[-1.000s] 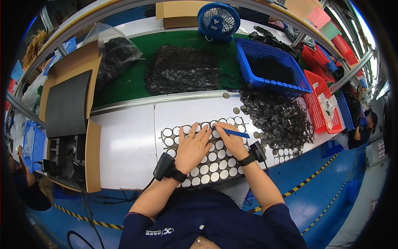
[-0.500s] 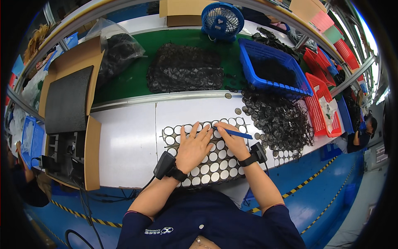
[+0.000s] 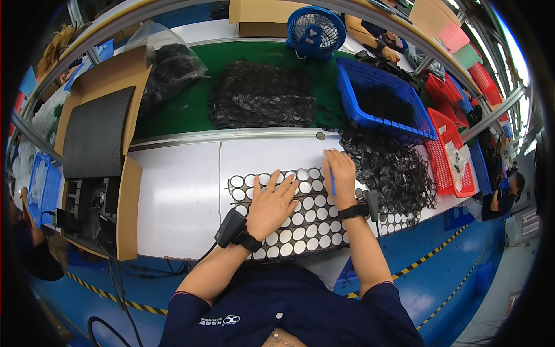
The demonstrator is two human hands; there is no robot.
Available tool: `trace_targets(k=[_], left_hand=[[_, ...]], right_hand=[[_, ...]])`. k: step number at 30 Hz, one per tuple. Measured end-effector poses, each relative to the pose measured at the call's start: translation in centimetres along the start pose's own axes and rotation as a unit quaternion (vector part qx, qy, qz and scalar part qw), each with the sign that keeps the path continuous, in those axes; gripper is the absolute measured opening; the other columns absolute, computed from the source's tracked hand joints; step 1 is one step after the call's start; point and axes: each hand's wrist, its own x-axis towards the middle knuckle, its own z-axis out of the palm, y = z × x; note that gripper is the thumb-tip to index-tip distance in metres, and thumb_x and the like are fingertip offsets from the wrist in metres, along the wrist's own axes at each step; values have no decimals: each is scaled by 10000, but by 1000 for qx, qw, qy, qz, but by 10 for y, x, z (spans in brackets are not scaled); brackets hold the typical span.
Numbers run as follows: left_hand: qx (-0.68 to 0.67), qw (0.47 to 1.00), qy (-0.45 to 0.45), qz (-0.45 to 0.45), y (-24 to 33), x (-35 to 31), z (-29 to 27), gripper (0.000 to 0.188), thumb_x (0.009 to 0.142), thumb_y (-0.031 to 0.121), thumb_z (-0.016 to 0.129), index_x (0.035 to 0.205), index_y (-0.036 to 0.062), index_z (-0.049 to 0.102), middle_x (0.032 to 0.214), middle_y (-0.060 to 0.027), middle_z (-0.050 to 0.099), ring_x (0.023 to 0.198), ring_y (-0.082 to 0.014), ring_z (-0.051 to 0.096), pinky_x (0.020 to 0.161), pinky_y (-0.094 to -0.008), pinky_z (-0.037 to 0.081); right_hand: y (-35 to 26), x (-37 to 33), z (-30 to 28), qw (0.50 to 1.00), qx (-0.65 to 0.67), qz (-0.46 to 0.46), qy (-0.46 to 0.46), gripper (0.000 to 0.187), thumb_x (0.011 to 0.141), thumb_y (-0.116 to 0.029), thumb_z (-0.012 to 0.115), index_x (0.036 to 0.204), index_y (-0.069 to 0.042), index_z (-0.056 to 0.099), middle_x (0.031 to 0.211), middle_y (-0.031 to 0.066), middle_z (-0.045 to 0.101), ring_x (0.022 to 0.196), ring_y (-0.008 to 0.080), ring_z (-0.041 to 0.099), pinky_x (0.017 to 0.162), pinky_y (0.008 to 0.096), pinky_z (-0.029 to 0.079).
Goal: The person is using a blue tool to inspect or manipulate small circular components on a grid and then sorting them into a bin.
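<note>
A black sheet (image 3: 310, 243) patterned with rows of white circles lies on the white table before me. My left hand (image 3: 269, 210) rests on it palm down, fingers spread. To its right, over the sheet's upper right corner, my right hand (image 3: 341, 172) is closed around a slim blue pen-like tool (image 3: 333, 182). The tip of that tool cannot be made out clearly. Right beside this hand begins a tangled heap of thin black round pieces (image 3: 384, 168). One loose greyish disc (image 3: 320, 136) sits on the table edge beyond the hand.
Across the back, a green surface (image 3: 173, 118) bears a stack of black sheets (image 3: 260, 95), a blue fan (image 3: 316, 33) and a blue basket (image 3: 419, 124) of black material. Left stands an open cardboard box (image 3: 130, 214); right, a red basket (image 3: 436, 168). Other people work nearby.
My right hand has lifted off the sheet's upper middle and moved right, toward the black heap, with the blue tool turned more upright. The left hand stays in place.
</note>
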Motion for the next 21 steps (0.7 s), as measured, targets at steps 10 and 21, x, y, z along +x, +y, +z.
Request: trace_targets(k=[10, 21], left_hand=[[1, 1000, -3, -22, -7, -18, -13, 507, 968, 325, 610, 1413, 90, 551, 1488, -55, 514, 1420, -294, 413, 1128, -637, 302], [0, 1000, 13, -23, -12, -21, -5, 457, 990, 313, 581, 1389, 90, 567, 1480, -48, 516, 1427, -300, 392, 1137, -653, 274]], right_hand=[[-52, -28, 0, 879, 370, 247, -169, 227, 1000, -167, 603, 1112, -6, 717, 1118, 154, 730, 1083, 314, 673, 961, 383, 502], [-51, -29, 13, 902, 348, 187, -173, 228, 987, -176, 612, 1096, -12, 726, 1092, 169, 729, 1125, 343, 647, 992, 424, 477]])
